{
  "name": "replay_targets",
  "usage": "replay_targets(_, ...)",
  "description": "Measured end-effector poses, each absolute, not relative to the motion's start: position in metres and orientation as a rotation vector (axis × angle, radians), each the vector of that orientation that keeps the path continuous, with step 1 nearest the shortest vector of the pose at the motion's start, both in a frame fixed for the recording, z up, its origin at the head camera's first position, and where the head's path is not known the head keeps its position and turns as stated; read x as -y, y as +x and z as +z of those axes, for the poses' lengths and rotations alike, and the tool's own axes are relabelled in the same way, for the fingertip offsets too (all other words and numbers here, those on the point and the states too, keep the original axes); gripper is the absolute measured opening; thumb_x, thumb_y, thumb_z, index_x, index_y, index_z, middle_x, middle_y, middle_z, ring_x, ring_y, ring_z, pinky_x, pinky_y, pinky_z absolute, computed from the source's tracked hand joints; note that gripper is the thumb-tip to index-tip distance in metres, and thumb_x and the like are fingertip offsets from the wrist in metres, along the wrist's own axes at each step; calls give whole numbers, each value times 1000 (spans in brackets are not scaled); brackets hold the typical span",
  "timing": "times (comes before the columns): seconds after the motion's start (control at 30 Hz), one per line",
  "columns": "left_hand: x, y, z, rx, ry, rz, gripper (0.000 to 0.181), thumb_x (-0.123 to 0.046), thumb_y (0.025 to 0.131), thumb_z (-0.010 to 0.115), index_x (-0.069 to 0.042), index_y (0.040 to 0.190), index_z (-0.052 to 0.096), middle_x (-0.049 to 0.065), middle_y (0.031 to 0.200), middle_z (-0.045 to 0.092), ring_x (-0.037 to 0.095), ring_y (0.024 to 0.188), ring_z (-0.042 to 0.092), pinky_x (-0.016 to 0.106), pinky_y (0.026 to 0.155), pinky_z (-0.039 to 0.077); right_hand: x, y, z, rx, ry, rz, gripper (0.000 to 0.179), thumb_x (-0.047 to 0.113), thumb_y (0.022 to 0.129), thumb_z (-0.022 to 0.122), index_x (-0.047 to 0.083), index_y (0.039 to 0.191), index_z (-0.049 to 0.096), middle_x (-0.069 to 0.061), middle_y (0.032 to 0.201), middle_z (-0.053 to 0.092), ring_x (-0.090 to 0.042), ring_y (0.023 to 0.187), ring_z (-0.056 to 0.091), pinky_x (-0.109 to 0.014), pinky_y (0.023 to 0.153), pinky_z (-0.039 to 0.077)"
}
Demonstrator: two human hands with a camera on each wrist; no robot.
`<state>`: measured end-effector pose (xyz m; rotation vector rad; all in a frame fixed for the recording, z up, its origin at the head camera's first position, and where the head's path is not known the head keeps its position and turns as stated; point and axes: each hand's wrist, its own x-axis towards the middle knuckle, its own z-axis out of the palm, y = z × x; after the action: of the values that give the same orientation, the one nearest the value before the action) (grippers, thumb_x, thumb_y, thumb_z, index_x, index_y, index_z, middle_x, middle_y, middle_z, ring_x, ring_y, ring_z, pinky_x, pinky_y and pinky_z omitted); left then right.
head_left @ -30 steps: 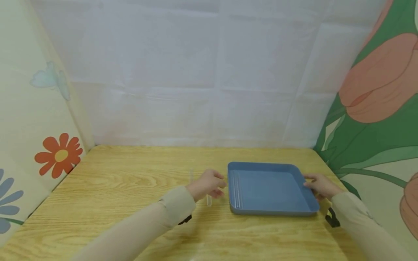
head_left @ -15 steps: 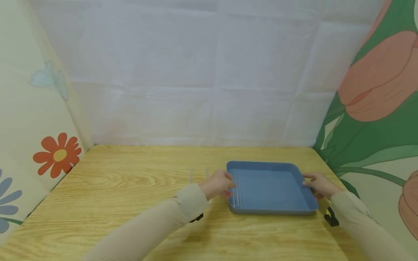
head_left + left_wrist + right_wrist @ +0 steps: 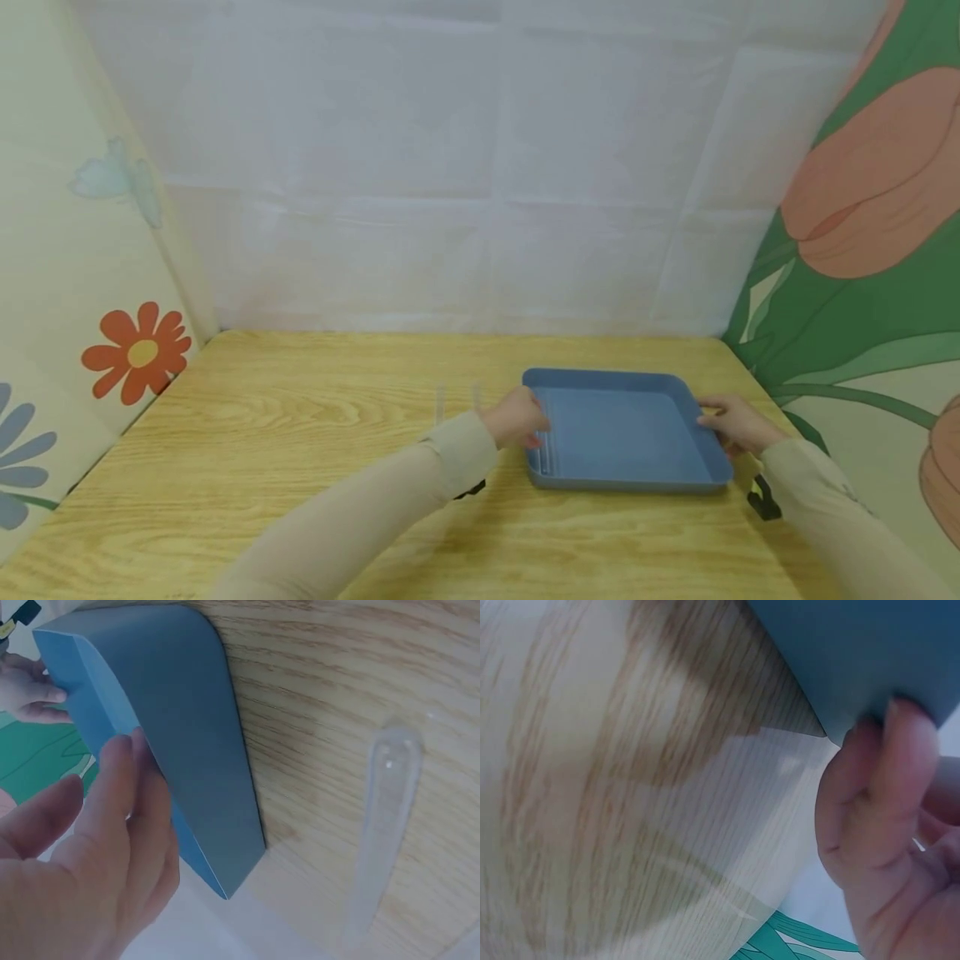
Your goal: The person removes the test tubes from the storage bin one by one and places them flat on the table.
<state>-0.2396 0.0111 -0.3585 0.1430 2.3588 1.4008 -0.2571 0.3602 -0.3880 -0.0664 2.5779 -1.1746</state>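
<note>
Partly hidden behind left hand (image 3: 517, 418): clear tubes (image 3: 546, 460) in blue tray (image 3: 630, 437).

Far wall (image 3: 390, 150): white sheeting, creased in a grid of folds. Left wall (image 3: 45, 250): cream, printed with a red flower (image 3: 142, 353), a blue flower (image 3: 21, 477) at the near end and a pale butterfly (image 3: 108, 175). Right wall (image 3: 840, 333): large pink tulips (image 3: 873, 179), green leaves. Table (image 3: 300, 375): yellowish wood grain, rounded far corners, meeting the far wall. Light: soft, rather dim.

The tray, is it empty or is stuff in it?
The tray isn't empty: the head view shows clear tubes lying inside, along its left side.
</note>
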Motion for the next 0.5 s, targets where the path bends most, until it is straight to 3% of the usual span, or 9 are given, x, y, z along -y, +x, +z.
replay_targets(0.2, -24, -244, -357, -2390, 99, 1329, 37, -1, 90, 65, 14, 123, 56, 27, 131, 53, 31, 87, 68, 36, 76, 57, -362, -257, -389, -2582, -67, -1183, 52, 4, 100, 48, -17, 142, 26, -6, 77, 64, -16, 56, 58, -31, 47, 51)
replay_targets(0.3, -32, -246, -361, -2418, 93, 1327, 40, 1, 89, 64, 15, 125, 53, 25, 127, 55, 26, 75, 65, 35, 70, 57, -363, -258, -390, -2585, -70, -1180, 52, 4, 100, 49, -18, 142, 26, -6, 76, 63, -16, 56, 57, -31, 47, 50)
replay_targets(0.37, -36, -247, -363, -2441, 105, 1308, 44, 2, 89, 63, 15, 129, 49, 22, 116, 58, 21, 62, 58, 32, 61, 53, -363, -258, -390, -2586, -64, -1180, 52, 3, 100, 49, -17, 142, 26, -5, 75, 62, -15, 56, 56, -30, 47, 50)
replay_targets(0.43, -41, -248, -366, -2468, 127, 1269, 42, 2, 90, 62, 15, 127, 50, 16, 94, 60, 17, 53, 46, 30, 53, 46, -363, -258, -391, -2588, -66, -1178, 52, 3, 100, 48, -18, 142, 26, -5, 75, 62, -15, 55, 56, -30, 47, 50)
replay_targets(0.5, -45, -247, -365, -2492, 141, 1227, 37, 1, 91, 62, 15, 124, 53, 10, 73, 53, 15, 47, 37, 29, 48, 38, -362, -258, -390, -2585, -56, -1185, 52, 3, 100, 48, -17, 142, 26, -6, 75, 62, -15, 55, 56, -30, 47, 50)
